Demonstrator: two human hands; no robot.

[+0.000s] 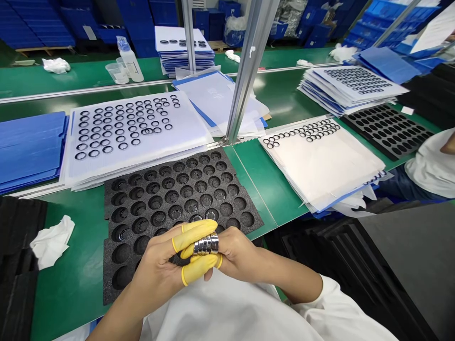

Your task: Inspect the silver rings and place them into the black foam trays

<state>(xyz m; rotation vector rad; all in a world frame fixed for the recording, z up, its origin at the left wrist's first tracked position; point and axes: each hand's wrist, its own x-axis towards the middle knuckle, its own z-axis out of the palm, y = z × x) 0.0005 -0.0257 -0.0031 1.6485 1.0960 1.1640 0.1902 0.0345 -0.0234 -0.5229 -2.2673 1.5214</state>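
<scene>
Head view. The left hand (156, 267) and right hand (236, 253) are closed narrowly around a stack of polished metal rings (205, 245), which stand face to face in a short row directly above a black foam tray (216, 163) with round pockets. Yellow finger cots (195, 235) cover the left fingers, keeping bare skin off the metal. The grip appears sound: pressure from both sides keeps the row aligned, and the tray lies beneath it to catch a slip. Beyond the tray, on a green workbench (71, 289), a white sheet (194, 135) carries rows of dark rings, with blue folders (30, 147) to its left. A crumpled white tissue (51, 241) lies left of the tray. At far right, a co-worker's white sleeve (430, 166) enters the view.
</scene>
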